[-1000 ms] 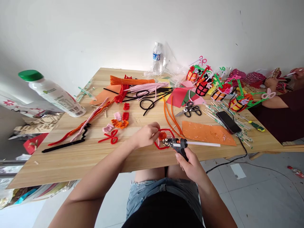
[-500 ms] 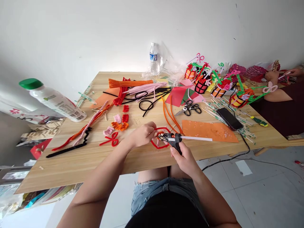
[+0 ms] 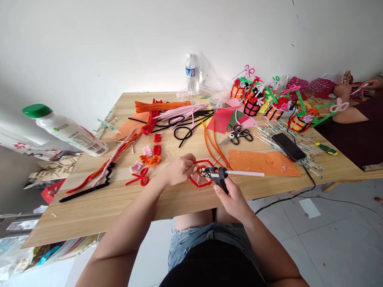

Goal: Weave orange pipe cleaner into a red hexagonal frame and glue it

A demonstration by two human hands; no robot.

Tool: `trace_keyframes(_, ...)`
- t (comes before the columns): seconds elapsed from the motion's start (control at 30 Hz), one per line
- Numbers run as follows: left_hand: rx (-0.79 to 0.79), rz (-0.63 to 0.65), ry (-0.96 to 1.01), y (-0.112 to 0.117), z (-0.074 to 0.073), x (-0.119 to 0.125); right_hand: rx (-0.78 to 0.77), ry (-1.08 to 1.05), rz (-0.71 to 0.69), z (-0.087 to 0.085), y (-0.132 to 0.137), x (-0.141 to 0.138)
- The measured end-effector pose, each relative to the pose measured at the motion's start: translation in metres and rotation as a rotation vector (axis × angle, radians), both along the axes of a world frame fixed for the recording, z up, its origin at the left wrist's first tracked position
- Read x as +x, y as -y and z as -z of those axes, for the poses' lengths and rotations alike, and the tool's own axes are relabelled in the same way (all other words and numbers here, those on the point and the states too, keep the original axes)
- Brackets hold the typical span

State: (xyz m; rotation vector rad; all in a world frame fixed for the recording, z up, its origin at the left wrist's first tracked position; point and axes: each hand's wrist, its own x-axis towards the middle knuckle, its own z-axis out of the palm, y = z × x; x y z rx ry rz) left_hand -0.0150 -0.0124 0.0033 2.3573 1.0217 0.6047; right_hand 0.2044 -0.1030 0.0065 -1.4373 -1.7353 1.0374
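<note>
Wrapped round the glue gun (image 3: 220,178), my right hand (image 3: 232,198) holds its nozzle (image 3: 206,172) over the fuzzy, angular red ring (image 3: 198,185) at the six o'clock of the table (image 3: 176,203); my left hand (image 3: 179,171) pinches the ring. From there I see dark-striped baskets (image 3: 273,113) at two o'clock holding fuzzy flowers (image 3: 283,104), a green-capped white bottle (image 3: 72,133) at ten, and a clear bottle (image 3: 190,81) at twelve, its blue label (image 3: 190,72) too small to read.

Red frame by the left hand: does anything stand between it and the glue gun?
Nothing visible: the glue gun in the right hand overlaps the right side of the red frame in this view, and the left hand is at its left edge, not between them.
</note>
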Motion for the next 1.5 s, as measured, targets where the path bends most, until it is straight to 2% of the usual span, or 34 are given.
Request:
trace_keyframes(0.6, -0.012, 0.013, -0.002, 0.001, 0.0, 0.001, 0.015, 0.018, -0.017, 0.003, 0.005, 0.0)
trace_keyframes(0.83, 0.019, -0.009, -0.035, 0.002, -0.002, 0.0, -0.137, -0.243, -0.017, 0.01, 0.003, 0.002)
trace_keyframes(1.0, 0.037, -0.026, -0.088, 0.001, -0.002, -0.001, -0.141, -0.365, 0.014, 0.011, 0.0, 0.001)
trace_keyframes(1.2, 0.044, -0.037, -0.098, 0.001, -0.001, -0.001, -0.142, -0.317, 0.067, 0.008, -0.005, -0.003)
trace_keyframes(1.5, 0.051, -0.047, -0.102, 0.001, -0.001, 0.0, -0.059, -0.21, 0.066, 0.012, -0.007, -0.004)
